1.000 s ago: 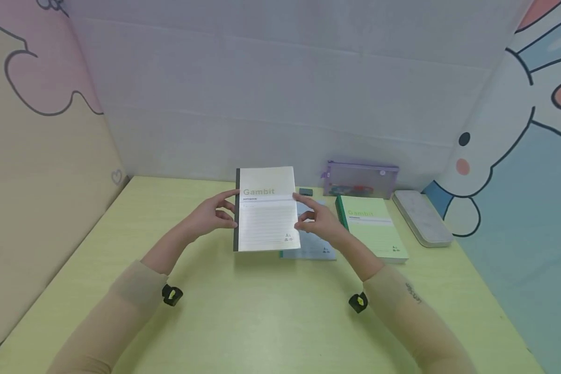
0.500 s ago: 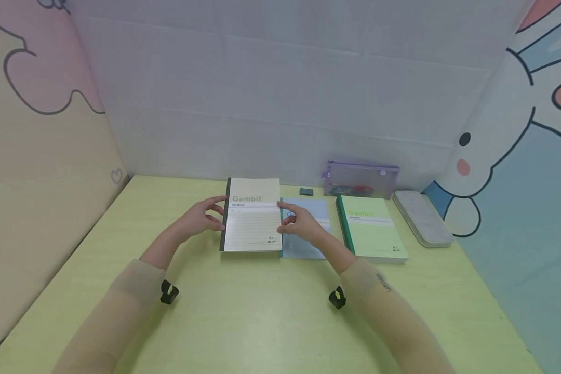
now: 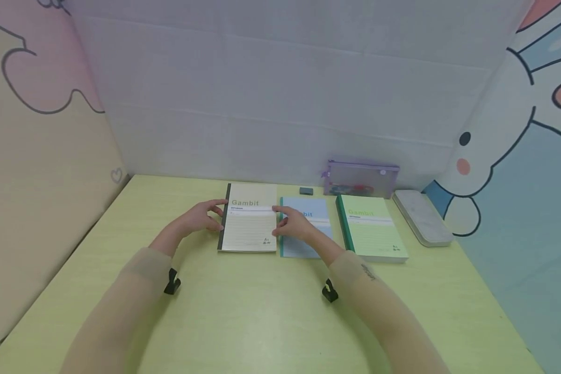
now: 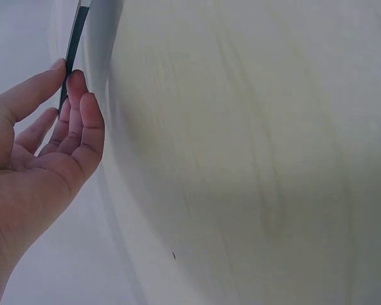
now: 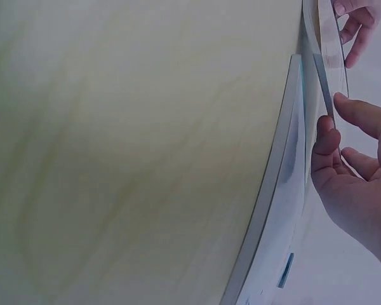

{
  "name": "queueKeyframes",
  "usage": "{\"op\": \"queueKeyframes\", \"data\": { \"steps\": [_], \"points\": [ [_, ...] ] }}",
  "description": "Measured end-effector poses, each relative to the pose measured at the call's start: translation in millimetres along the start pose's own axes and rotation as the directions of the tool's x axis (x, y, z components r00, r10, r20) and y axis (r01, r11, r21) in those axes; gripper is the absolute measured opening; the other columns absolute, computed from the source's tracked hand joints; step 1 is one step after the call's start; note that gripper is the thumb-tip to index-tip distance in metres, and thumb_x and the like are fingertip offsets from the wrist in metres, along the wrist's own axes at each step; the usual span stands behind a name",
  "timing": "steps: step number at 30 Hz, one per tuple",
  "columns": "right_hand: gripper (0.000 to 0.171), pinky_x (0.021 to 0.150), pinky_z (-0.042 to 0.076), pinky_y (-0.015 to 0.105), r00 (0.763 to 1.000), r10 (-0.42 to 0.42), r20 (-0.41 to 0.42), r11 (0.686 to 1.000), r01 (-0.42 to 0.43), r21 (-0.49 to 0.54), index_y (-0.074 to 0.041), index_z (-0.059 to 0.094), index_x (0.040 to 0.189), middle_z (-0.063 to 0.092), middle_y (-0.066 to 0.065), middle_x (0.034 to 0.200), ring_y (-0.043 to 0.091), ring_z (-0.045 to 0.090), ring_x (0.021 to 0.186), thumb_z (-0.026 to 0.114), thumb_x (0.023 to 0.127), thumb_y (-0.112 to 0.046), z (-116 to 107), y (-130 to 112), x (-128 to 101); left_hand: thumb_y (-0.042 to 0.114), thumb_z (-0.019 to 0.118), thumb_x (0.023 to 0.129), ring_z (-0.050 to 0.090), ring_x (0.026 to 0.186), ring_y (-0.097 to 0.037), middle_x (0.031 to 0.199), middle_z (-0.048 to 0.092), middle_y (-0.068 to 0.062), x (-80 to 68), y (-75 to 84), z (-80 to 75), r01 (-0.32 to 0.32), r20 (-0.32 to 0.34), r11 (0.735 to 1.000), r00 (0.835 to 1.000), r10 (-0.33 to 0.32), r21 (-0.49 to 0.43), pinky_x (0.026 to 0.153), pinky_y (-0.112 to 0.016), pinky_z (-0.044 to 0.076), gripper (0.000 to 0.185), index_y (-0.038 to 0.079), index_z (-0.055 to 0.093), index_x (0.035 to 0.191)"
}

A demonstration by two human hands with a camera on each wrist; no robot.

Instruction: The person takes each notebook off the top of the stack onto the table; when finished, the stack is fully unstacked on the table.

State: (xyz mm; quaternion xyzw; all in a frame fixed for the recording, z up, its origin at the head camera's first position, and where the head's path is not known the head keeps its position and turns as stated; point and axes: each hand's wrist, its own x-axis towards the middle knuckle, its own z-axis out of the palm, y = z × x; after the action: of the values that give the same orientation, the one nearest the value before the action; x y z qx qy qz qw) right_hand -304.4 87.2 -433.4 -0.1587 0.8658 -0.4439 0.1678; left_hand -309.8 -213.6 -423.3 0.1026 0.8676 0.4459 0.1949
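A cream "Gambit" notebook (image 3: 249, 228) with a dark spine lies low on the yellow-green table (image 3: 262, 317), left of a blue notebook (image 3: 310, 236). My left hand (image 3: 218, 212) pinches the dark spine (image 4: 73, 51) between thumb and fingers (image 4: 76, 82). My right hand (image 3: 278, 218) grips the cream notebook's right edge (image 5: 329, 63), thumb on top and fingers (image 5: 324, 136) under, and it hovers over the blue notebook (image 5: 282, 190). In the right wrist view that edge stands slightly above the blue cover.
A green notebook (image 3: 373, 228) lies right of the blue one. Behind them are a small dark eraser (image 3: 306, 191) and a purple see-through pouch (image 3: 361, 179). A grey case (image 3: 422, 218) sits at the far right. Walls close in the table on three sides.
Both hands have lowered the cream notebook and carried it left, off the blue notebook, down to the table beside it.
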Motion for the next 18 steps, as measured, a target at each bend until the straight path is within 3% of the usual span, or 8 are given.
{"op": "queueKeyframes", "data": {
  "steps": [8,15,18],
  "points": [
    [0.077,0.063,0.044,0.024,1.000,0.019,-0.009,0.974,-0.020,-0.225,-0.012,0.042,0.143,0.059,0.009,0.114,0.013,0.053,0.070,0.080,0.075,-0.019,3.4,1.7,7.8,-0.001,0.069,0.080,0.052,0.071,-0.016,0.126,0.044,-0.020,7.0,-3.2,-0.2,0.030,0.054,0.999,0.998,-0.031,0.027,0.066,-0.026,0.047,0.080,0.009,0.028,0.148],
    [0.077,0.064,0.042,0.026,1.000,0.001,0.016,0.942,0.004,-0.335,-0.010,0.045,0.141,0.057,0.007,0.101,0.014,0.049,0.072,0.081,0.074,-0.026,4.9,3.1,9.0,-0.002,0.067,0.081,0.050,0.075,-0.017,0.124,0.044,-0.021,5.1,3.9,1.0,0.027,0.086,0.994,0.996,-0.036,0.106,0.069,-0.026,0.045,0.077,0.005,0.028,0.148],
    [0.076,0.075,0.046,0.029,0.999,-0.019,0.028,0.931,0.028,-0.365,-0.008,0.045,0.140,0.056,0.009,0.115,0.016,0.053,0.081,0.080,0.076,-0.026,5.1,2.3,8.0,-0.002,0.067,0.081,0.049,0.076,-0.017,0.123,0.045,-0.021,4.6,5.4,2.1,0.023,0.082,0.991,0.996,-0.033,0.130,0.069,-0.026,0.045,0.077,0.004,0.029,0.147]
  ]
}}
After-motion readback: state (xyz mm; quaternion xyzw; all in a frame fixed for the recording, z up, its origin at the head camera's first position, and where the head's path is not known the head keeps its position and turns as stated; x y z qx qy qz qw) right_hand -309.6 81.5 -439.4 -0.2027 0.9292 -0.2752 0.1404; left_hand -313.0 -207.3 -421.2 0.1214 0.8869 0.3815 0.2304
